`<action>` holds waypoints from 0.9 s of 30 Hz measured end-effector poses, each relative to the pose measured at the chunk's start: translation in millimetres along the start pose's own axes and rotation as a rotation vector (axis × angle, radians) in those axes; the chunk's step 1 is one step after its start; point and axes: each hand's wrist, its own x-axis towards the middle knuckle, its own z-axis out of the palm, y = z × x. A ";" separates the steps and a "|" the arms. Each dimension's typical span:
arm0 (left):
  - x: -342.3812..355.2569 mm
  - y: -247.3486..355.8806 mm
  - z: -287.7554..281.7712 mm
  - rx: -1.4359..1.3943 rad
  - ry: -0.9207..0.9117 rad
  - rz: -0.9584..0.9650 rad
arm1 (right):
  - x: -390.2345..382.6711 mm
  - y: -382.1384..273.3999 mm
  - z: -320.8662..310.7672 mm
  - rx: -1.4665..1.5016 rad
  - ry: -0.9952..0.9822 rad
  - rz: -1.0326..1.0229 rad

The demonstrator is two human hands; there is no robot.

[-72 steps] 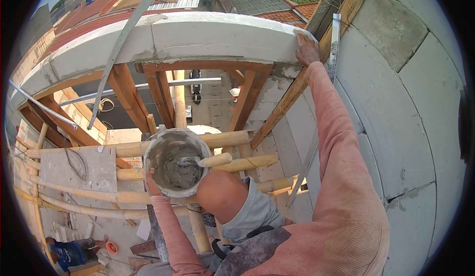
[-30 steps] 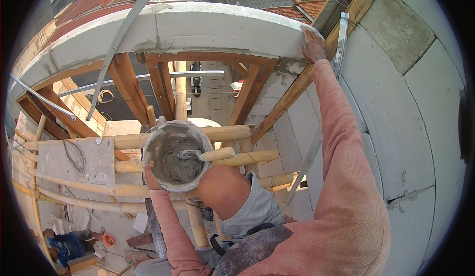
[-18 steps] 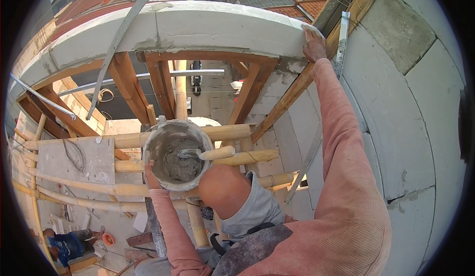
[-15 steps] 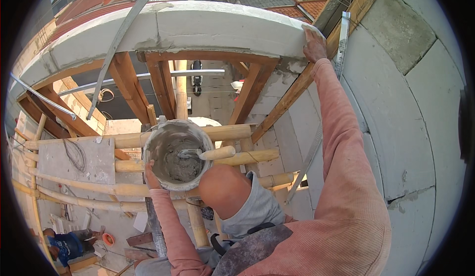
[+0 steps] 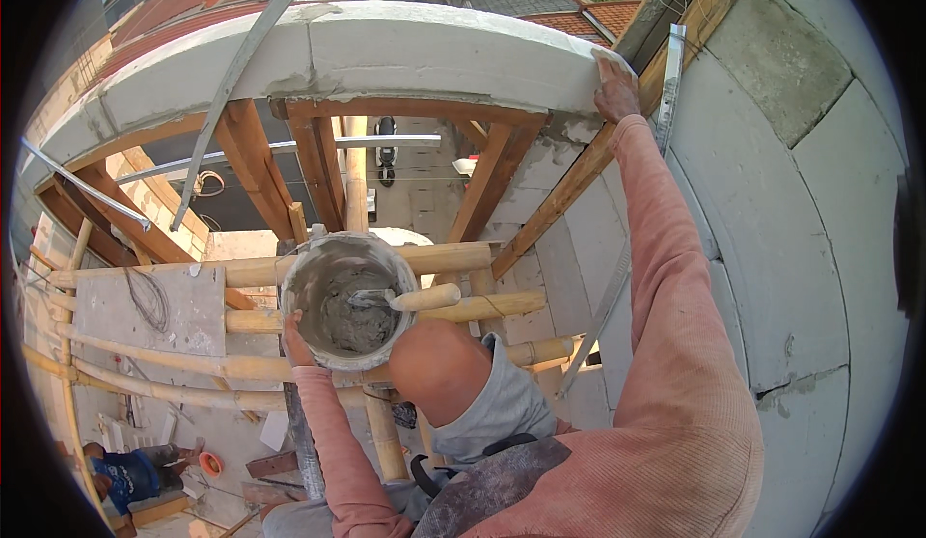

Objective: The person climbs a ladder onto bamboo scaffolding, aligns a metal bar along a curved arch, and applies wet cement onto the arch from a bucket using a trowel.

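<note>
My left hand (image 5: 297, 341) is closed against the near left side of a mortar-smeared bucket (image 5: 298, 282), some of its fingers hidden behind it. Grey wet mortar (image 5: 359, 326) fills the bottom of the bucket, and a trowel (image 5: 424, 298) lies in it with its pale wooden handle across the rim on the right. The bucket stands on bamboo poles (image 5: 453, 258) beside my bent knee. At the far right, my right hand (image 5: 615, 92) rests with outstretched fingers on the end of the pale block wall (image 5: 434, 55), close to a slanting timber.
A tall block wall (image 5: 772, 248) rises along my right. Wooden frame posts (image 5: 253, 157) stand under the far wall. A metal strip (image 5: 236, 75) slants across at left. Wire lies on a grey board (image 5: 193, 316) over the bamboo. Far below, another person (image 5: 135, 475) is near an orange bucket (image 5: 210, 464).
</note>
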 end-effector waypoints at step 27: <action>-3.3 -9.1 -41.4 0.169 0.071 0.102 | 51.3 -20.4 2.4 0.108 -0.186 -0.041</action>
